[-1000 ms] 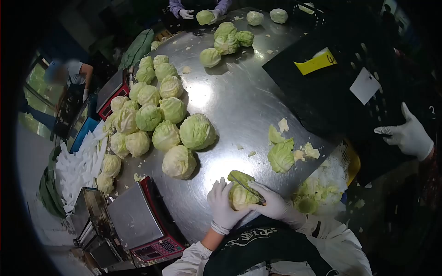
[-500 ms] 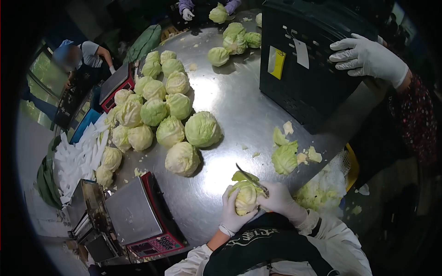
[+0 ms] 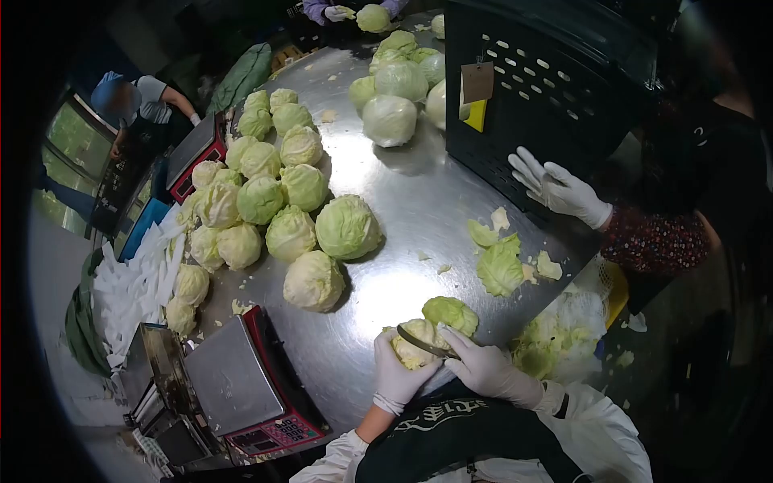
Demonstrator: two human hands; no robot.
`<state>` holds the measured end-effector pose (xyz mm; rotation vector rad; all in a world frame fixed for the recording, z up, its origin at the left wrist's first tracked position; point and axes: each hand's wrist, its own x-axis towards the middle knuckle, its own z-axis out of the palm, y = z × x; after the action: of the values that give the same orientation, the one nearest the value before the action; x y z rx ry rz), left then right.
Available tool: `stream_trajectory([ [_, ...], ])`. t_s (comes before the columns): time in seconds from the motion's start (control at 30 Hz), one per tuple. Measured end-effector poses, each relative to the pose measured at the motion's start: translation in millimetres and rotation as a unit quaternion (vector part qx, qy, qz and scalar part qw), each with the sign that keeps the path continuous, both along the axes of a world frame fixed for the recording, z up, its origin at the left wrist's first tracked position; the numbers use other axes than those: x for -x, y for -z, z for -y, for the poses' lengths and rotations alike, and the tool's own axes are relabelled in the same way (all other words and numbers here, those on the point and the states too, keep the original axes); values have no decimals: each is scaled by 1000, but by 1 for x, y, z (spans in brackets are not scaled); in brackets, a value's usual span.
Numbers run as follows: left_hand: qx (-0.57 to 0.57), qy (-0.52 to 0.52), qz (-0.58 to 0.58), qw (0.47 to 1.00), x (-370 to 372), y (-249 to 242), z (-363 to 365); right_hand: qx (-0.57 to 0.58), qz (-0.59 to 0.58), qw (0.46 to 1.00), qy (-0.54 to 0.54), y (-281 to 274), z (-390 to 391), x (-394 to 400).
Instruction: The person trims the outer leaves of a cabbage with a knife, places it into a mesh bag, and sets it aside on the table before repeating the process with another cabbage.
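Observation:
My left hand (image 3: 394, 377), in a white glove, cups a pale, trimmed cabbage (image 3: 412, 354) from its left side, low over the table's near edge. My gloved right hand (image 3: 493, 372) is closed around a knife; the dark curved blade (image 3: 419, 341) lies across the top of this cabbage. Just beyond it, a green outer leaf (image 3: 451, 315) touches or nearly touches the cabbage. Whole cabbages (image 3: 314, 281) sit in a group to the left on the metal table (image 3: 403, 217). The knife's handle is mostly hidden by my right fingers.
A red scale (image 3: 241, 378) stands at left front, another (image 3: 195, 157) farther back. Cut leaves (image 3: 501, 267) lie to the right. A co-worker's gloved hand (image 3: 564, 189) is beside a dark crate (image 3: 523, 97). Shiny pale cabbages (image 3: 390, 121) lie by the crate; a leaf-filled bag (image 3: 560, 338) is below.
The blade has swung down across the cabbage, and a green leaf now lies beyond it. Several shiny cabbages have appeared beside the crate, which has shifted. The co-worker's hand has moved lower, off it.

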<state>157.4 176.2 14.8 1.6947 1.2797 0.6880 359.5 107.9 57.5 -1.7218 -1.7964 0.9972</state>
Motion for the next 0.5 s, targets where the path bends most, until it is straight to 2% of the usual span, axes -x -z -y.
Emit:
stream_trajectory([
  [0.07,4,-7,12,1000,-2,1,0,14,17,1000,-6,3,-1,4],
  [0.13,33,-18,30,999,-4,4,0,-83,32,996,9,15,-5,4],
  [0.27,-12,-2,-36,999,-13,1,-4,-79,36,996,12,13,-25,1],
  [0.37,-47,0,-72,996,-12,9,-3,-25,34,999,20,21,-44,-1],
  [0.43,-33,34,-40,998,-4,12,-4,-194,-81,974,85,59,-59,-11],
  [0.47,-36,32,-40,998,5,19,-1,-115,-160,966,169,75,-63,-18],
  [0.5,10,49,34,998,16,27,1,-119,-161,966,164,75,-61,-24],
])
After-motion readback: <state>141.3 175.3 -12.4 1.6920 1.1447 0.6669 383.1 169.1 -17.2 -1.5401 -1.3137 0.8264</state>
